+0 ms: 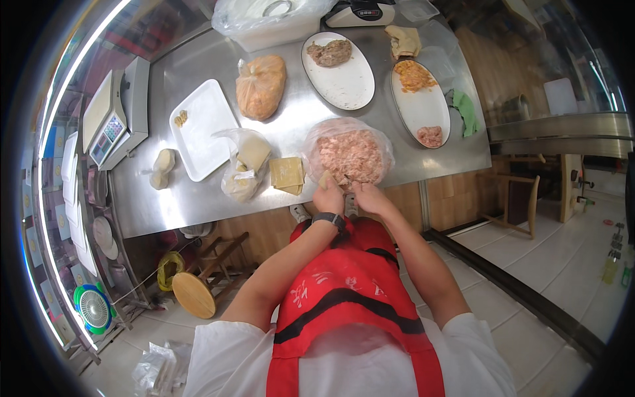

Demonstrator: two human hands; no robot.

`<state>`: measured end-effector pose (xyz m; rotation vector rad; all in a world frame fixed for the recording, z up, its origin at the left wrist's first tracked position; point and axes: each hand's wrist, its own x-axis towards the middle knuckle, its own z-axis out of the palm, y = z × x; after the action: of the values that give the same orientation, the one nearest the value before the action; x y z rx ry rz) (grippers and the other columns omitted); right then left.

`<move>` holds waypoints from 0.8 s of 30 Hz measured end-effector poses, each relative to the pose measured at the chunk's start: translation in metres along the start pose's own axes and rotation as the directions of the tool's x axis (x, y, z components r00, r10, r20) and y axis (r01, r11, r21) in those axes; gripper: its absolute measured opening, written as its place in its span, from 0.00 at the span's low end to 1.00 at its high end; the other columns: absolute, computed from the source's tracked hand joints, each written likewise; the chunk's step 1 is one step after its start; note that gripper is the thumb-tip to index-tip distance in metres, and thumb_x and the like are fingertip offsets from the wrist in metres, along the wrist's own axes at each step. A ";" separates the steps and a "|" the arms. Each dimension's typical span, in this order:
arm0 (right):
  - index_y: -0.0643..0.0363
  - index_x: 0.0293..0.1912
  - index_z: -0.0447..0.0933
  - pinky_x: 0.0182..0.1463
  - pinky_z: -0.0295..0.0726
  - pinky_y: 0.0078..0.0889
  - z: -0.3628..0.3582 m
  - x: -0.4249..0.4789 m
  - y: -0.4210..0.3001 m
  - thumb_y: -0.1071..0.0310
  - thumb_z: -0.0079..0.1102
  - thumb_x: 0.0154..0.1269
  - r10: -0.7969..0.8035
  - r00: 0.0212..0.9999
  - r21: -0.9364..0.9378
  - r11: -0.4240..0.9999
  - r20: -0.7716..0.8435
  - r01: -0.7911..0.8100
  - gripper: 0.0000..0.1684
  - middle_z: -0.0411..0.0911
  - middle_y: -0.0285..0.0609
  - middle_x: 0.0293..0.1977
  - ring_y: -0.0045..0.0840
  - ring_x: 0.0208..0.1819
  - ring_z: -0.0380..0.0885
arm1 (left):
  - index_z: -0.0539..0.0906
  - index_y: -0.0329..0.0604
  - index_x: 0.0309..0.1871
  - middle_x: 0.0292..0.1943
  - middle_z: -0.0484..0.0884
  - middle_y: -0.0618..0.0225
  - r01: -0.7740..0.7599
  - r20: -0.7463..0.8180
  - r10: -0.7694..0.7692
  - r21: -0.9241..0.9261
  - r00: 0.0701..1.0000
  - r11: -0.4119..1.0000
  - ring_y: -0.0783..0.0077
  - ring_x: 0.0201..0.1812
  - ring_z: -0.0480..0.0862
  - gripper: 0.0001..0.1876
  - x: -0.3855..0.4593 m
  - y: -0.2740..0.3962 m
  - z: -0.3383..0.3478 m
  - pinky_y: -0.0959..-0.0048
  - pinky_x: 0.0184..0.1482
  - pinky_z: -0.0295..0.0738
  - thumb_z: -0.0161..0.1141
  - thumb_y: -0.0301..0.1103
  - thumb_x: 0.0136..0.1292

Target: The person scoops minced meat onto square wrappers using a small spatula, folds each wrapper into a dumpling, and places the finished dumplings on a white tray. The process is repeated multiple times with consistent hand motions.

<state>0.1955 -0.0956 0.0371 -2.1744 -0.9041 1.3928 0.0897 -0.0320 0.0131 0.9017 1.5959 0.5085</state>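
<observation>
My left hand (329, 197) holds a small pale dough wrapper (326, 180) at the near edge of a clear plastic bag of pink minced meat (353, 155). Close beside it, my right hand (368, 197) is closed on a thin utensil, mostly hidden by the fingers, whose dark tip reaches the meat. Left of the bag lies a stack of square yellowish wrappers (287, 173). Next to that, an opened plastic bag (243, 184) holds more wrappers. A white tray (204, 139) farther left bears a few small folded dumplings (180, 118).
Across the steel table (188, 211) stand an oval plate with brownish filling (347, 87), another with orange and pink fillings (419, 111), a tied bag of orange filling (261, 89), a lined white tub (273, 32), scales (111, 119) and a green cloth (465, 111). A wooden stool (194, 295) stands below left.
</observation>
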 end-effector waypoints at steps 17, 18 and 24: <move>0.76 0.39 0.78 0.53 0.73 0.53 0.018 0.002 0.008 0.47 0.32 0.72 0.025 0.999 -0.034 0.999 -0.030 -0.026 0.38 0.75 0.73 0.37 0.60 0.46 0.76 | 0.77 0.30 0.51 0.42 0.82 0.61 0.141 0.056 -0.129 -0.368 0.990 0.919 0.68 0.39 0.83 0.16 -0.007 0.002 -0.001 0.69 0.41 0.77 0.53 0.36 0.69; 0.76 0.38 0.78 0.52 0.73 0.53 0.018 0.000 0.007 0.47 0.33 0.72 0.008 0.999 -0.048 0.999 -0.050 -0.010 0.38 0.75 0.73 0.37 0.60 0.46 0.76 | 0.77 0.30 0.51 0.42 0.82 0.61 0.140 0.060 -0.127 -0.388 0.990 0.911 0.68 0.39 0.83 0.16 -0.008 0.004 -0.001 0.69 0.41 0.77 0.53 0.36 0.69; 0.72 0.30 0.78 0.43 0.76 0.54 0.017 -0.031 -0.023 0.51 0.35 0.73 -0.108 0.972 -0.167 0.983 -0.211 0.073 0.34 0.77 0.67 0.30 0.60 0.37 0.78 | 0.74 0.29 0.54 0.46 0.80 0.59 0.193 0.149 -0.138 -0.470 0.979 0.861 0.65 0.43 0.83 0.19 -0.013 0.013 -0.014 0.68 0.42 0.77 0.53 0.36 0.69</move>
<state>0.1640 -0.1010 0.0646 -2.3156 -1.0455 1.0447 0.0803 -0.0324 0.0340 0.4000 1.3411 0.6844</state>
